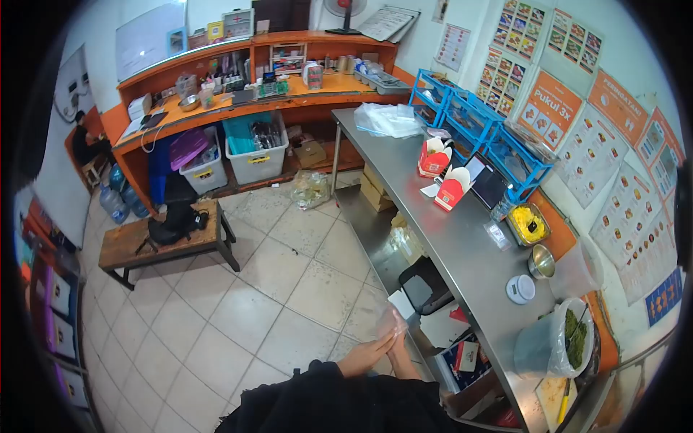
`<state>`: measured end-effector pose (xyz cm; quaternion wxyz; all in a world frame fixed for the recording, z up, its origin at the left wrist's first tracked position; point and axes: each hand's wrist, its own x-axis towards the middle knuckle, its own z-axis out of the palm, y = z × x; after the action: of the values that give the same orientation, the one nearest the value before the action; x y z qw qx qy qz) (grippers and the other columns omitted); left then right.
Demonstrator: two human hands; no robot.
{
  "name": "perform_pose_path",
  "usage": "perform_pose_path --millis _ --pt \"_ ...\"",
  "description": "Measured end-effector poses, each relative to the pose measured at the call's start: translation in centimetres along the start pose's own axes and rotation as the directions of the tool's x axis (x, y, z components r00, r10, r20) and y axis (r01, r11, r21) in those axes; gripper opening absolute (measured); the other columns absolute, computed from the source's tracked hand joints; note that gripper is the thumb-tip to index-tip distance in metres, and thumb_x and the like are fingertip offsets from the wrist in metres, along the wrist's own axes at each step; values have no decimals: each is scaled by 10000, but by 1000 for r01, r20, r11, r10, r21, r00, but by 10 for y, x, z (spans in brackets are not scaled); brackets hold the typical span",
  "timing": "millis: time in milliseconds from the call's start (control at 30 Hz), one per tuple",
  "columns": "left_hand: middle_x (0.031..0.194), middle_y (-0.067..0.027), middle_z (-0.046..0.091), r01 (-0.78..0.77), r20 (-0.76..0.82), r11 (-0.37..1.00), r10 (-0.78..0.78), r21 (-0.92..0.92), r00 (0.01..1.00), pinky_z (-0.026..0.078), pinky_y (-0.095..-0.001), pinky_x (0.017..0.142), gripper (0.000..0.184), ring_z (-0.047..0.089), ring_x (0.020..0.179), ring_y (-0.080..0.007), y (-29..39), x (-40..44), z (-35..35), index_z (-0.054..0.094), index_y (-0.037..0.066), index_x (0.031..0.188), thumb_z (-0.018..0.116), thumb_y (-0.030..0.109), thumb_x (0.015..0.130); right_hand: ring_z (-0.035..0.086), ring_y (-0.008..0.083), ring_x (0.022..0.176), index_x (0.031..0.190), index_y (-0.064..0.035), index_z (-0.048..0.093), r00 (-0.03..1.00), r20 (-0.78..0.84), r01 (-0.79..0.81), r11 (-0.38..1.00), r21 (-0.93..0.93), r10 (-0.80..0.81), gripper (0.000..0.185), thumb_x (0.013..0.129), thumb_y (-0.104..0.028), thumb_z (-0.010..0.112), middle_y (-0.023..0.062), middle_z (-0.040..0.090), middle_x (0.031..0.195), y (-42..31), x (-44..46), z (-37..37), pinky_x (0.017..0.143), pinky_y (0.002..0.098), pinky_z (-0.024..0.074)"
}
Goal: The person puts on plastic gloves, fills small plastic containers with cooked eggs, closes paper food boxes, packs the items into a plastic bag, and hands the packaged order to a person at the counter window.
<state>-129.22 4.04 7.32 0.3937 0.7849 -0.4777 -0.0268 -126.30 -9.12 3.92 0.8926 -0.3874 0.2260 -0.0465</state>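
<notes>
Pale square tiles [278,252], speckled with grit along their dark joints, spread across the floor toward an orange wooden counter [238,108] crowded with small goods. From my remote seat I follow the head camera down to two bare forearms rising out of loose black cloth [339,400]. Left hand [370,351] and right hand [401,355] are brought together, fingers extended and touching at the tips. Just at those fingertips I see the thin, crinkled clear plastic [390,321], so sheer that the tiles show through; I cannot tell which fingers pinch it. It hangs in front of the body, beside the long edge of the steel table [451,249].

That brushed metal top carries two folded paper cartons, a nearer carton [452,189] and a farther carton [434,159], both red with white flaps flared open. Nearer me, yellow shreds [527,224] fill a clear box, with a shiny round bowl [541,261] and a rounded white scale [520,289] close by. A bulky tub [533,350], lined with filmy plastic, holds rough, leafy green stuff [575,339]. Beside it, a yellow-handled knife [564,400] lies on a pale board [550,395].
</notes>
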Motion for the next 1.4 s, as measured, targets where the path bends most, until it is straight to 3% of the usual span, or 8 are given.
perform_pose_path --millis 167,367,467,567,767,1000,1200,1400 --pt "1345 -121 308 -17 61 1000 18 -15 998 461 -333 769 579 527 987 -302 -11 35 -33 320 32 1285 491 25 732 515 183 898 1132 -59 492 896 444 -185 912 365 4 411 885 -377 410 49 540 983 23 45 -36 787 335 423" --pt "1350 -90 316 -8 -103 1000 10 15 995 477 -286 702 609 550 946 -214 -42 97 -54 335 26 1280 498 40 693 541 213 936 1125 -32 479 986 -167 -33 989 -147 8 466 912 -379 253 117 544 1041 -27 43 33 782 350 451" --pt "1349 -92 321 46 -40 999 -46 -9 998 479 -304 734 614 502 1056 -252 -62 123 -58 340 42 1282 503 21 690 515 221 987 1203 -19 419 989 -36 106 856 -507 -144 462 907 -329 244 131 513 1101 -34 72 27 858 352 412" --pt "1350 -94 322 43 -72 999 -41 26 997 484 -304 721 624 505 1051 -252 -82 151 -66 339 46 1284 500 15 682 484 224 1049 1225 1 393 982 15 184 967 174 -189 428 893 -249 293 137 485 1158 -41 98 37 894 345 375" --pt "1346 -75 334 85 -107 990 -74 111 992 485 -293 685 551 545 978 -212 -134 225 -91 385 38 1253 486 25 712 436 260 1126 1197 2 440 993 112 60 988 -141 -44 409 839 -186 383 151 441 1244 -54 181 50 933 366 331" --pt "1241 -107 452 -145 21 982 143 121 989 471 -326 733 561 554 943 -269 -182 283 -96 401 60 1247 474 3 694 420 287 1129 1042 -106 574 674 659 619 -231 -751 -335 333 739 -243 560 112 558 1032 -127 249 70 967 428 279" --pt "1181 -92 495 -356 168 933 343 51 924 462 -312 719 521 566 859 -229 -206 327 -103 453 65 1207 483 32 689 357 295 1179 1000 -160 596 414 764 191 -773 -604 -495 351 736 -388 562 95 515 1106 -128 348 70 1002 431 240" --pt "1142 -78 502 -588 -35 805 588 -79 808 432 -321 712 512 529 815 -221 -251 373 -153 467 37 1186 551 57 681 425 316 1118 1120 -108 524 794 487 438 -213 -873 -364 458 825 -452 461 120 449 1190 -166 362 99 975 452 297"
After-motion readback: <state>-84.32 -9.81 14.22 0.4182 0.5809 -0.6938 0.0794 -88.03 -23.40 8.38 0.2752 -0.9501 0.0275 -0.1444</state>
